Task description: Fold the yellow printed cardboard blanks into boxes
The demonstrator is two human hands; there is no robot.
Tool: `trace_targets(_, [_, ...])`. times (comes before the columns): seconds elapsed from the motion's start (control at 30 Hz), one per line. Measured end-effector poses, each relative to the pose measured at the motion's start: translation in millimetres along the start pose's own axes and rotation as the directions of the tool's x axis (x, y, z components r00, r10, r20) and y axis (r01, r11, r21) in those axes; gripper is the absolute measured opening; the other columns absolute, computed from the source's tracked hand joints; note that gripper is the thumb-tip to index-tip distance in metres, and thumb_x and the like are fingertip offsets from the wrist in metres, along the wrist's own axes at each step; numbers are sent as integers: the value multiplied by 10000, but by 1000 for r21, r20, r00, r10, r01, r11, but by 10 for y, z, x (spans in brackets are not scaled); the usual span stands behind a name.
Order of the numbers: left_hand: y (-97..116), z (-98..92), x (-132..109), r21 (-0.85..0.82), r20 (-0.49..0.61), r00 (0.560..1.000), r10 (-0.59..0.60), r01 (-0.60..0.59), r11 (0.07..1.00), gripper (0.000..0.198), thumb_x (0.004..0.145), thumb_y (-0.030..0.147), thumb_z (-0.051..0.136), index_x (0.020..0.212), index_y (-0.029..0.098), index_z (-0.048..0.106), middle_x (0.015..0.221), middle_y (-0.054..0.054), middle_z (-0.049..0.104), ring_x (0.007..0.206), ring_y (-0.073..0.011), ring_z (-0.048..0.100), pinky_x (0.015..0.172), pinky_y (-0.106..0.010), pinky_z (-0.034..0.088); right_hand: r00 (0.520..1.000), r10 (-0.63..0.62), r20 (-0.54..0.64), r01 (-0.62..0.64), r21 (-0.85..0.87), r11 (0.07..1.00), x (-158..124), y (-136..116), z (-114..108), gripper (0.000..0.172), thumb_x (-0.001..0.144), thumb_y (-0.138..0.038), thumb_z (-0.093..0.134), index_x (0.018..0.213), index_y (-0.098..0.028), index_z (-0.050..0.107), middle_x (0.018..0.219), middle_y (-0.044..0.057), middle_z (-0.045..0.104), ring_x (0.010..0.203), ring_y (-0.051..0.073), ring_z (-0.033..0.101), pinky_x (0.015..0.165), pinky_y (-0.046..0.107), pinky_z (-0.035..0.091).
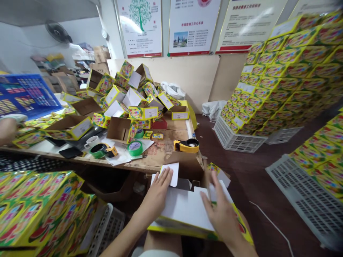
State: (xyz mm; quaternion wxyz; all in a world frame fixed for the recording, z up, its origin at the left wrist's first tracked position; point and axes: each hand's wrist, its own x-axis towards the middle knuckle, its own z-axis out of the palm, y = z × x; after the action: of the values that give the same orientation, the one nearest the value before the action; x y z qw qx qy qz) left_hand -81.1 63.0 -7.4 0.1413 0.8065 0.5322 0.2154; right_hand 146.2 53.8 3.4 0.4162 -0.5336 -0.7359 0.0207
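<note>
A box [187, 207] with white inner flaps and yellow-green printed sides rests on the person's lap, below the table's front edge. My left hand [160, 184] lies with its fingers stretched over a small white flap [171, 175] at the box's left side. My right hand [221, 210] is at the right side of the box, fingers apart and partly blurred, beside an upright brown flap edge. Whether the right hand grips that edge is unclear. Brown cardboard stands behind the white flaps.
The table [152, 157] bears piled printed boxes [120, 96], a tape dispenser [187, 145], green tape [135, 148] and a mug [92, 142]. Stacked boxes [281, 82] stand on crates at right; more boxes [34, 210] are at lower left. Another person's arm [9, 130] shows at far left.
</note>
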Motion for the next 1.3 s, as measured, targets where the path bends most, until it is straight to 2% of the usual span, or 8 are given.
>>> trace_targets(0.17, [183,-58,51,60,82,988,130,-135,989,602,919,302,432,1468,267,187,1536,-72,166,1419,-267,123,1139,-516,136,917,-144,371,129,64,990,-64,95,173,426,901,-357,474,1303,-215,503,1358,94,509,1277,263,442,1049,486,370])
trace_targets(0.47, [300,-116,101,13,165,974,152,-156,988,552,897,438,468,1419,362,307,1540,-55,179,1415,-321,125,1109,-587,82,918,282,279,-390,505,770,885,253,120,625,876,-661,290,1196,-203,570,1257,126,582,1146,236,548,972,412,406])
trace_targets(0.63, [201,-83,36,-255,-122,992,-17,-15,967,270,894,349,462,1029,225,660,1188,-96,605,1148,-255,527,1047,-437,332,730,43,682,-353,322,878,1005,263,177,511,812,-651,453,819,-183,659,1045,89,659,1005,244,594,906,396,419])
trace_targets(0.73, [21,17,-84,-578,-323,827,-460,213,788,258,845,409,511,814,174,612,881,-79,633,904,-232,590,889,-367,441,757,120,643,-216,73,974,823,205,258,455,619,-494,745,932,-204,585,1073,77,612,1044,287,533,922,455,366])
trace_targets(0.83, [-140,159,-148,-802,-180,690,-701,310,511,407,704,491,647,925,150,613,947,-95,650,950,-273,600,859,-381,461,823,130,553,-98,-88,991,664,147,354,528,616,-391,770,1039,-220,506,1100,78,579,1067,292,498,929,475,324])
trace_targets(0.93, [-134,207,-117,-889,66,694,-717,368,273,505,680,506,680,1020,136,636,1049,-119,671,1005,-297,619,861,-376,481,867,98,488,-46,-117,992,593,144,415,583,637,-383,758,1113,-220,465,1161,97,556,1109,309,476,946,484,298])
trace_targets(1.07, [133,29,-95,-918,302,697,-651,397,0,626,730,447,675,1289,217,515,1310,-86,557,1198,-290,524,965,-363,442,916,164,365,-244,187,952,551,223,363,571,728,-456,660,1192,-221,423,1199,95,541,1141,275,478,994,473,307])
trace_targets(1.3, [512,-451,-230,-862,120,918,-378,286,420,839,723,353,676,1451,287,264,1492,-55,323,1308,-327,388,980,-391,437,937,304,172,-338,665,665,456,254,-105,417,852,-502,520,1172,-236,493,1211,80,553,1163,225,488,1013,395,354])
